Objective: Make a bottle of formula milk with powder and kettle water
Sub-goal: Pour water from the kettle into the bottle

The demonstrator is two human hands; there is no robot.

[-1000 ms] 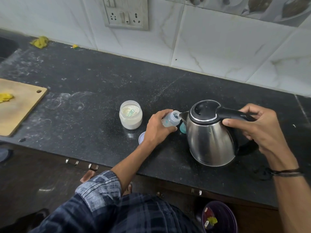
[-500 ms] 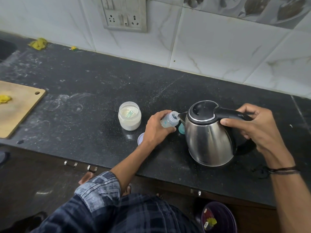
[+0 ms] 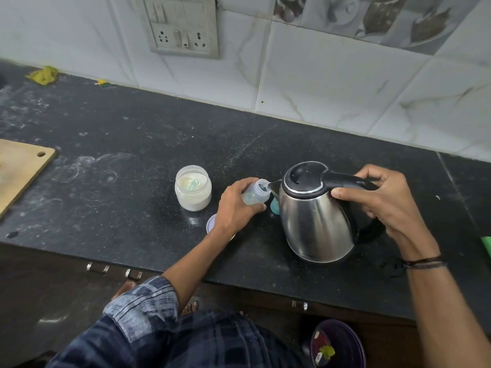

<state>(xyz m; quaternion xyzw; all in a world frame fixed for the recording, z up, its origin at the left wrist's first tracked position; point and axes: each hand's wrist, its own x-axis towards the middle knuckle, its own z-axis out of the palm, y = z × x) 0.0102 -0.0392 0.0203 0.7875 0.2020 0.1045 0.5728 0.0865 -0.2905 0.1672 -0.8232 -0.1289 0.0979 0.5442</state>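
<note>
A small clear baby bottle [image 3: 257, 192] stands on the black counter [image 3: 132, 144], and my left hand [image 3: 236, 205] grips its body. My right hand [image 3: 382, 197] holds the black handle of a steel kettle [image 3: 316, 216], which is tipped left so its spout meets the bottle's open mouth. Left of the bottle stands an open jar of white powder [image 3: 193, 191] with a pale green scoop in it. A teal bottle cap [image 3: 275, 206] peeks out between bottle and kettle. A round jar lid [image 3: 211, 223] lies partly under my left wrist.
A wooden cutting board [image 3: 21, 168] lies at the left edge. A tiled wall with a socket panel [image 3: 183, 25] backs the counter. Yellow scraps [image 3: 43, 75] sit at the far left rear. Below the counter's front edge stands a purple bin [image 3: 337, 343]. Something green [image 3: 486, 247] shows at the right edge.
The kettle has tipped slightly further toward the bottle, its spout now at the bottle's mouth. Both hands keep their holds and places.
</note>
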